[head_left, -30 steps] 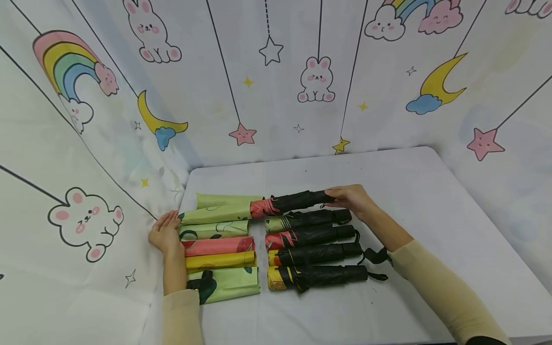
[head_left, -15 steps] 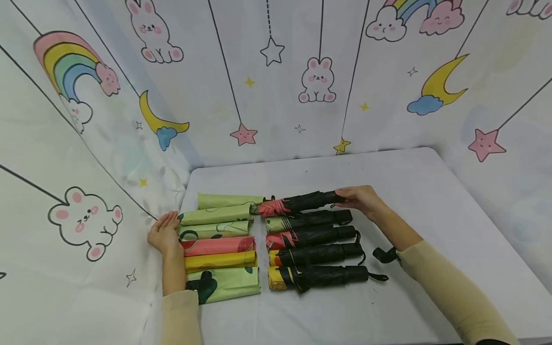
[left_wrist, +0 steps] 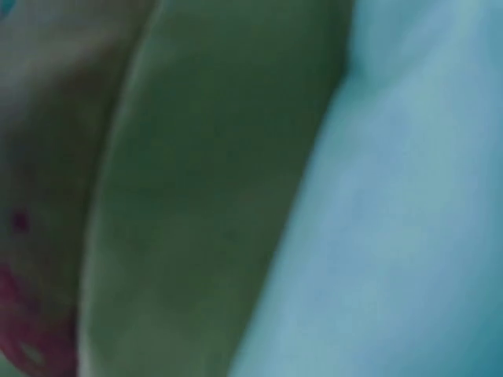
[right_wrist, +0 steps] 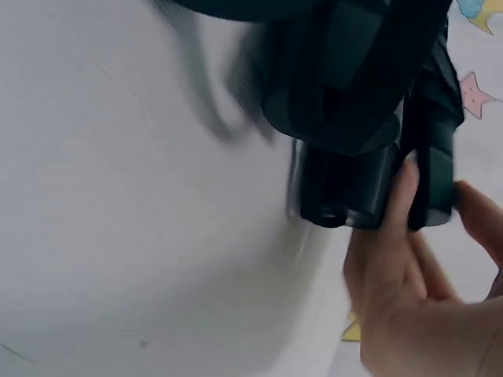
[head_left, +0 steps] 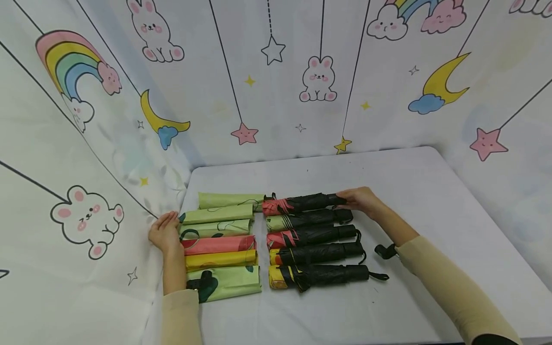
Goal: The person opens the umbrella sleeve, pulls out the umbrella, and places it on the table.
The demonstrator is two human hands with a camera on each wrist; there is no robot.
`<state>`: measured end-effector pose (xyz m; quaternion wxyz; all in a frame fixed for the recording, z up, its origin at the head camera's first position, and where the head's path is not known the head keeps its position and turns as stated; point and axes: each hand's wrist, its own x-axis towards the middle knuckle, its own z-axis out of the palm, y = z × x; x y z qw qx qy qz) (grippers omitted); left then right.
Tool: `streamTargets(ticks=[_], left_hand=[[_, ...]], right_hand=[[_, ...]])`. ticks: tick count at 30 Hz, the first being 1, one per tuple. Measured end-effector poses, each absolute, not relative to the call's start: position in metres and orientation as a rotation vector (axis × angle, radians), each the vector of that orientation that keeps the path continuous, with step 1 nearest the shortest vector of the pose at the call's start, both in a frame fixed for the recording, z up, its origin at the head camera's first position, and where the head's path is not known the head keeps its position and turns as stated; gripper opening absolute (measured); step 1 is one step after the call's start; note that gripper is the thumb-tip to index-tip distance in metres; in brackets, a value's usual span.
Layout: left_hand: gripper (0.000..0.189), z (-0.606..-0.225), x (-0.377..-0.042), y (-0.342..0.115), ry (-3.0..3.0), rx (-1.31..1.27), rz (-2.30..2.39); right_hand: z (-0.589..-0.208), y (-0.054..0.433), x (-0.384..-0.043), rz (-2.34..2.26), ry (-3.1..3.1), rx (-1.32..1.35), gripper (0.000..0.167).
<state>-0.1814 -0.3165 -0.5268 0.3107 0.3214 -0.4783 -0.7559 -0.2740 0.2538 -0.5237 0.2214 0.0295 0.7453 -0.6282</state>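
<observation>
My right hand [head_left: 362,200] pinches the handle end of a folded umbrella [head_left: 310,202], black with a red part. In the right wrist view, thumb and fingers lie on either side of that black handle [right_wrist: 434,184]. My left hand [head_left: 166,233] touches the left ends of the folded fabric sleeves, its fingers nearly straight beside a light green sleeve [head_left: 217,214]. Another green sleeve [head_left: 228,200] lies behind it, its right end by the held umbrella's red end. The left wrist view is blurred and shows only green fabric [left_wrist: 212,188] and pale cloth.
Several folded umbrellas [head_left: 319,277] lie in a column at right, facing a column of sleeves, including a red one [head_left: 220,245] and a yellow one [head_left: 221,260]. A black strap-like piece [head_left: 385,251] is by the right sleeve. Patterned curtains [head_left: 276,96] border the white table [head_left: 431,201].
My right hand has moved the umbrella to the right and lowered it slightly, away from the nearer green sleeve and into the right column. The left hand has stayed put.
</observation>
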Motion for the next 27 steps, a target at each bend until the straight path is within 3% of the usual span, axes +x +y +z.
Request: streamTargets(ticks=[5, 14, 27], left_hand=[[0.031, -0.524, -0.184, -0.316, -1.37, 0.86, -1.888], [0.034, -0.502, -0.195, -0.312, -1.6, 0.755, -1.902], [0.044, -0.488, -0.218, -0.301, -1.952, 0.765, -1.909]], right_hand=[[-0.527, 0.249, -0.276, -1.471, 2.353, 0.087, 0.043], [-0.519, 0.238, -0.274, -1.079, 2.732, -0.041, 0.048], [-0.496, 0.161, -0.287, -1.2, 2.755, -0.423, 0.031]])
